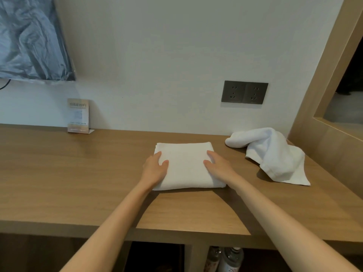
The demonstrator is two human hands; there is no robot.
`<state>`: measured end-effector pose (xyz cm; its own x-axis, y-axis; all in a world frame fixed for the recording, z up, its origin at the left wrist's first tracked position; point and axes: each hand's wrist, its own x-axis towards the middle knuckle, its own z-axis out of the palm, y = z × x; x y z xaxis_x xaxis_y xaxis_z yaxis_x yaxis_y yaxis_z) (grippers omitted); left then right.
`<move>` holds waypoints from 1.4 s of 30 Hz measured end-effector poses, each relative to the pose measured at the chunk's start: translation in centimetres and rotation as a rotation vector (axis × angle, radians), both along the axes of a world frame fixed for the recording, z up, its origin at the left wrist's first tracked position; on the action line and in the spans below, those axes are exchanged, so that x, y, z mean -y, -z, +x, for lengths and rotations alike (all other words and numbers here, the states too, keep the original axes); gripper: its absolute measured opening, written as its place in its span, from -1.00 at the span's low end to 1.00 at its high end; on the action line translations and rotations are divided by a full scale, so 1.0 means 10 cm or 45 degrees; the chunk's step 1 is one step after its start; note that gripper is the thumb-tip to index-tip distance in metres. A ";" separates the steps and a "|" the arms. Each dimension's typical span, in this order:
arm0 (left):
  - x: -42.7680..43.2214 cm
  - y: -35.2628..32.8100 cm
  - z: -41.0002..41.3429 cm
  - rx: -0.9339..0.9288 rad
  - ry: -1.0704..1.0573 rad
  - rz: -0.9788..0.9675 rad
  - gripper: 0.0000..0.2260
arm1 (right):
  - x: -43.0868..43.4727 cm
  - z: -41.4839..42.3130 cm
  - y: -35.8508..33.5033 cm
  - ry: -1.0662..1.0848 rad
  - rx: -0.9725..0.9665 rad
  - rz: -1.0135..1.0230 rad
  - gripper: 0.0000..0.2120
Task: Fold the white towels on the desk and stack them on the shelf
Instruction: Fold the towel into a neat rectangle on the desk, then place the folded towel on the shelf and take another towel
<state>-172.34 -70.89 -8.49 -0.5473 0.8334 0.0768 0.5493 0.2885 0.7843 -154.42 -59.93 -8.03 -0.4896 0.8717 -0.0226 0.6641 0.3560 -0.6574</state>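
A folded white towel [186,165] lies flat on the wooden desk [78,173], near its middle. My left hand [155,169] rests on the towel's left edge with the fingers straight and the thumb on top. My right hand [218,165] presses flat on the towel's right side. A second white towel [273,154] lies crumpled and unfolded at the desk's right end, apart from both hands. Below the desktop, shelf openings [157,258] show dark compartments.
A small WIFI sign card [78,116] stands against the wall at the back left. A double wall socket [244,92] sits above the desk. A plastic-covered screen [33,38] hangs at the upper left. Bottles [227,259] stand in the lower compartment. A wooden frame [322,95] borders the right.
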 end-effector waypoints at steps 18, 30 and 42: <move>-0.76 -0.01 -0.26 -0.211 -0.043 0.201 -0.62 | -0.73 -0.25 -0.04 0.006 -0.261 0.186 -0.57; -1.09 -1.15 -0.28 -0.040 -0.029 0.174 -0.71 | -0.95 -0.30 -1.14 0.142 -0.380 0.170 -0.73; -0.99 -2.65 0.21 0.022 0.148 0.117 -0.72 | -0.62 0.33 -2.61 0.342 -0.354 0.044 -0.80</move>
